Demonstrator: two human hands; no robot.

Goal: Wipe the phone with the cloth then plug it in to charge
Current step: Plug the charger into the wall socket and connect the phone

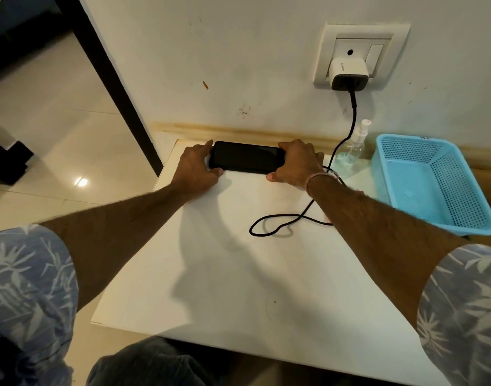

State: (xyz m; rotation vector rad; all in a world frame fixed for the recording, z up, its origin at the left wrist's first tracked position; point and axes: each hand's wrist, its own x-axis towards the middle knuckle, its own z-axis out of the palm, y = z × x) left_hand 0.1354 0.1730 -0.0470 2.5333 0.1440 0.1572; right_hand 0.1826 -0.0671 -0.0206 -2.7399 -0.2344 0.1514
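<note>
The phone (247,157) lies flat, screen up, at the far edge of the white worktop (224,274), close to the wall. The 2 hands hold it: the left hand (195,168) grips its left end, the right hand (297,165) its right end, fingers (208,144) on the far edge and thumbs on the near edge, clamped on the phone. The black cable (277,218) runs from the charger (348,75) on the wall, loops on the worktop and passes under the right wrist. Its plug is hidden, so I cannot tell whether it is seated. The step looks like plugging in: brace the phone with the left hand, push the plug straight in with the right, and leave slack in the loop.
</note>
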